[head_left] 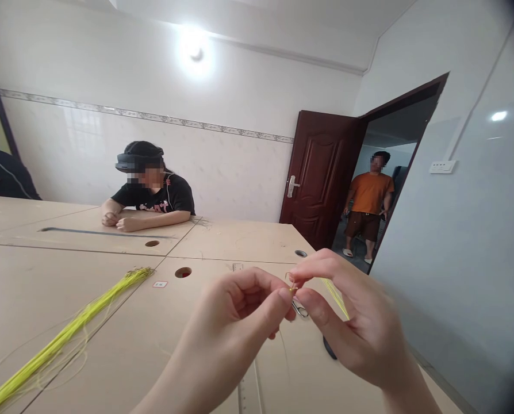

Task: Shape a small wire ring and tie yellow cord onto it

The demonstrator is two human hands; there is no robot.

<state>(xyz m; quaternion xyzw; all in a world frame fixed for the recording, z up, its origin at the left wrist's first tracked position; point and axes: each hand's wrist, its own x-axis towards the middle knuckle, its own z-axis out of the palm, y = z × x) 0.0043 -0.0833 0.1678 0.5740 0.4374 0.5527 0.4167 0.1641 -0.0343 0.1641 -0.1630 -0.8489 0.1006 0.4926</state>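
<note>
Pinching a tuft of yellow thread [292, 287] above the counter [93, 299], the left hand [235, 322] and right hand [352, 316] both have their grips clamped on it, its strands slanting down to the right past a small metal clip [299, 309], well apart from a long yellow bundle [62, 328].

And there's white lettering [153, 207] on the seated person's T-shirt [171, 195], a ruler [238, 267] by the right hand [352, 316], a tiny label [160, 284] on the surface [67, 299]: nothing readable!
</note>
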